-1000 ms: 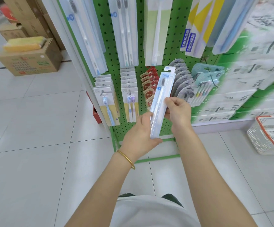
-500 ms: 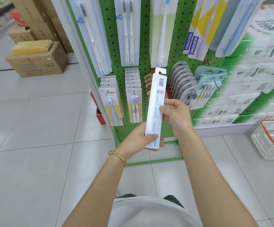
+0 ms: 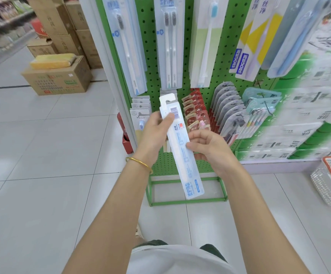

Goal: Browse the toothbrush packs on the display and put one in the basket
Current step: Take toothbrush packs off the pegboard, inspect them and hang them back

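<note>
The green pegboard display (image 3: pixel 150 56) is standing on the floor, carrying rows of hanging packs (image 3: pixel 168 46). The white basket (image 3: pixel 324 184) is sitting on the floor at the right edge, well apart. One toothbrush pack (image 3: pixel 192 180) is being held before the display, barcode showing. The left hand (image 3: pixel 152 135) is gripping its top; the right hand (image 3: pixel 214 149) is holding its middle, fingers (image 3: pixel 198 135) pinching it.

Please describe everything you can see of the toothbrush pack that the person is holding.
The toothbrush pack is long, slim, white and pale blue, apparently plastic. Its printed back faces the camera: hang tab on top, barcode below, blue text lower. It is tilted, top leaning left, off the display. The left hand grips its upper part; the right hand pinches its middle.
</note>
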